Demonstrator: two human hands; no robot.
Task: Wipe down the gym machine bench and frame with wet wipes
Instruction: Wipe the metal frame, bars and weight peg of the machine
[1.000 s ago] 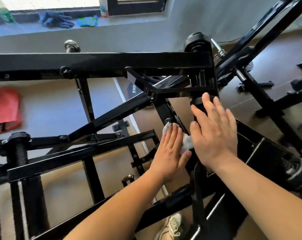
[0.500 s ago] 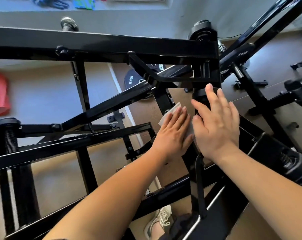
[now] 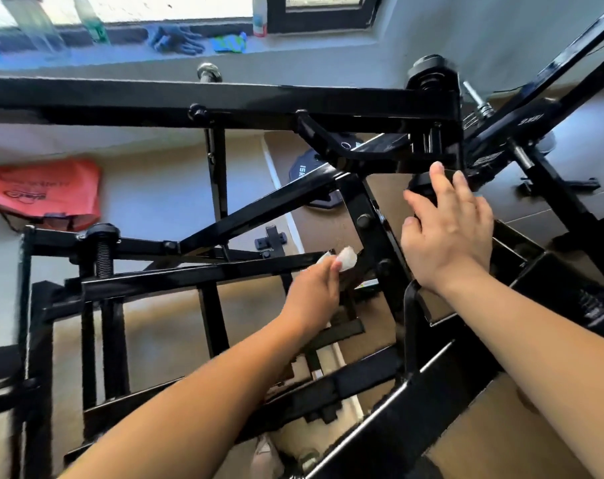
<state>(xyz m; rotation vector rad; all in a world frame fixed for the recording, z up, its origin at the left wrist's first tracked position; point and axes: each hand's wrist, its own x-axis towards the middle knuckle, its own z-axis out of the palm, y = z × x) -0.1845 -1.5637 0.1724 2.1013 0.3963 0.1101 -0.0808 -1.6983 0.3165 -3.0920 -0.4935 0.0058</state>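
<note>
Left hand (image 3: 314, 292) closed in loose fist, fingertips pinching white wipe (image 3: 345, 259), forearm stretched forward. Right hand (image 3: 449, 236) open and flat, fingers spread, pointing up and away, palm down, wrist slightly bent, forearm reaching from lower right.

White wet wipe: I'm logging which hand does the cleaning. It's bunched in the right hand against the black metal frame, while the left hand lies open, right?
Not quite: the hands are swapped. The head view shows the white wet wipe bunched in the left hand against the black metal frame, while the right hand lies open.
</note>
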